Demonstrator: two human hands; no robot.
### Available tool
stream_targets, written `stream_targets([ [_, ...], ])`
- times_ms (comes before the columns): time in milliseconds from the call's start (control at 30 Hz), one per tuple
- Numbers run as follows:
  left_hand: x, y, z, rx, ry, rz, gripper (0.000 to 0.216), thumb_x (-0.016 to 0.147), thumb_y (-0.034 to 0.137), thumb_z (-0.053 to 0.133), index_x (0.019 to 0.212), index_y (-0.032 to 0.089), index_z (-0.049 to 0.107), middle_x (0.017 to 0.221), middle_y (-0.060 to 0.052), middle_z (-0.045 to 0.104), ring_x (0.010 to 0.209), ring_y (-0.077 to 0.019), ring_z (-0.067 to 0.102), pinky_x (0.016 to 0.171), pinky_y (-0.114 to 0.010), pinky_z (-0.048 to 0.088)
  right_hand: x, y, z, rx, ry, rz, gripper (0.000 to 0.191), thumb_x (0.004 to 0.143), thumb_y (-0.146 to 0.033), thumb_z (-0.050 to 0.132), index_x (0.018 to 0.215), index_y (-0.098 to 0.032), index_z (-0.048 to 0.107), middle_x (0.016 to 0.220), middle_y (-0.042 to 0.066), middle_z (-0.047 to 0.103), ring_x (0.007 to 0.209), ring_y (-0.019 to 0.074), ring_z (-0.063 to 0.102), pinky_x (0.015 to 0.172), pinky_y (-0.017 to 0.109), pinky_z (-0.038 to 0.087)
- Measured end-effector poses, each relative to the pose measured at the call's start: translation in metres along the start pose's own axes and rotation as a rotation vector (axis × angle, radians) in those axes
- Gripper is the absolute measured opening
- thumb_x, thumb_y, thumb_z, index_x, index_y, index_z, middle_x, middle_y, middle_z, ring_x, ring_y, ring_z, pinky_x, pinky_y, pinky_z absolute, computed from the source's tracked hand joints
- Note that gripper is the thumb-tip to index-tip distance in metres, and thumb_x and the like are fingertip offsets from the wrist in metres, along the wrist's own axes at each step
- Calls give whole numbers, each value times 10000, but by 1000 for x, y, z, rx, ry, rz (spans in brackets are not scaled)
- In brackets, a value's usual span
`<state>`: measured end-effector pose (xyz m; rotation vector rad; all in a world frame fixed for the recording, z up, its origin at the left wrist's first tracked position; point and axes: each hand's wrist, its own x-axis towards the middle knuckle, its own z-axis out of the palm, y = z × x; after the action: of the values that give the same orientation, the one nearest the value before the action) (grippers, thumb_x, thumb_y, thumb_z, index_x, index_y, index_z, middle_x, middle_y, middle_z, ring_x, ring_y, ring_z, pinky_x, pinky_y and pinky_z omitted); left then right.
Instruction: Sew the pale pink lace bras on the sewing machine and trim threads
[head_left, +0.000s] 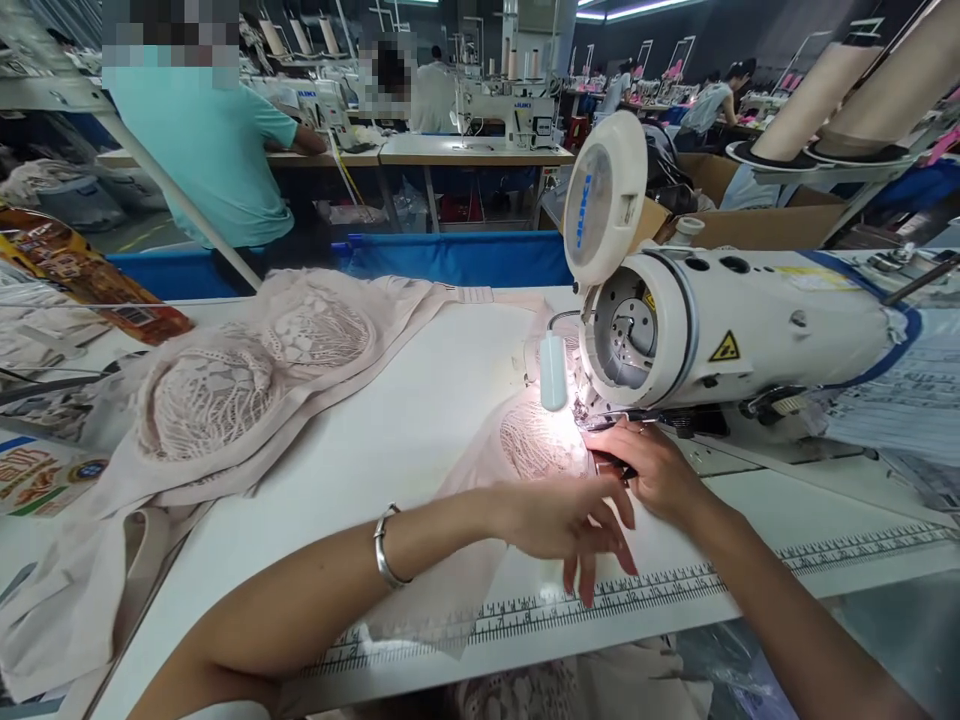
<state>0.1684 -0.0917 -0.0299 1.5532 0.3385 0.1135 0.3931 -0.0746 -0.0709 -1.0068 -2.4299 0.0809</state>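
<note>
A pale pink lace bra (pixel 536 440) lies under the lamp at the needle area of a white sewing machine (pixel 765 330). My right hand (pixel 660 470) is beside the presser foot, its fingers closed at the lace cup's edge. A small dark object (pixel 616 466) shows under those fingers; its kind is unclear. In front of it hangs my left hand (pixel 562 520), empty, fingers apart and bent downward, above the sheer fabric. A bracelet (pixel 382 548) circles the left wrist. The needle itself is hidden.
Another lace bra (pixel 217 400) is spread across the table's left side. A drink bottle (pixel 90 275) lies tilted behind it. Along the front edge runs a printed measuring scale (pixel 622 595). Thread cones (pixel 814 105) stand at the right; a co-worker (pixel 199 150) sits ahead.
</note>
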Motion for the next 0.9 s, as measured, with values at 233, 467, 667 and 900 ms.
stream_targets([
  [233, -2, -12, -38, 1090, 407, 302, 256, 849, -5, 480, 967, 142, 653, 1003, -98, 693, 945, -206, 632, 812, -350, 500, 1, 0, 1, 27, 39, -21, 454, 753, 51, 433, 988, -238, 692, 983, 37, 729, 926, 211, 656, 795, 331, 519],
  [467, -7, -23, -43, 1419, 354, 330, 237, 934, 230, 564, 1138, 211, 683, 961, -73, 616, 764, -187, 548, 662, -334, 385, 2, -3, -3, 65, 48, -71, 442, 622, 59, 388, 872, -241, 595, 1015, 27, 720, 994, 217, 642, 864, 346, 517],
  [667, -2, -24, -40, 1476, 396, 257, 212, 956, 151, 469, 1041, 101, 657, 892, -80, 626, 715, -180, 519, 645, -336, 408, -2, 6, 7, 52, 75, -68, 657, 598, 29, 390, 1140, -264, 619, 1011, 32, 708, 928, 224, 654, 808, 342, 536],
  [900, -6, -27, -51, 1467, 327, 355, 300, 945, 117, 520, 1075, 277, 739, 997, -21, 690, 834, -170, 568, 669, -332, 366, 3, 0, 1, 147, 22, -44, 361, 633, 40, 399, 770, -250, 564, 987, 32, 700, 901, 223, 633, 748, 341, 518],
])
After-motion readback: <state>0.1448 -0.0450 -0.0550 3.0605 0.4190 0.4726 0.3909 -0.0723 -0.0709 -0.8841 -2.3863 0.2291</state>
